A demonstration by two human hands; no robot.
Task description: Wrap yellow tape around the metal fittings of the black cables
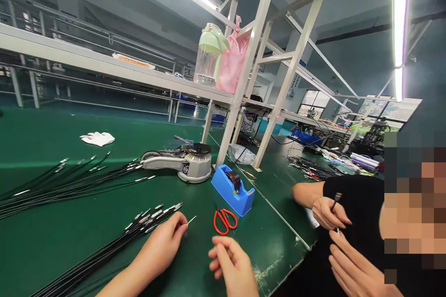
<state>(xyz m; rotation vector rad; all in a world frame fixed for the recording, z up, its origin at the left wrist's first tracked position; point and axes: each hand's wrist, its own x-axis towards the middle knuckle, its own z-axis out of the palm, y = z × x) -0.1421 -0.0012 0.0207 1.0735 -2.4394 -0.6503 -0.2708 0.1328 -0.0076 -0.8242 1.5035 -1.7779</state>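
One cable (190, 219) is pinched in the left hand (163, 246) beside the bundle (104, 250); right hand (232, 264) loosely curled, empty, many cables unhandled.

head cam | looks forward and down | close over green bench (52, 241) | single view

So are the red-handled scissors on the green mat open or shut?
Shut, as far as shows: the red-handled scissors lie flat with both handle loops side by side; the blades are too small to see clearly.
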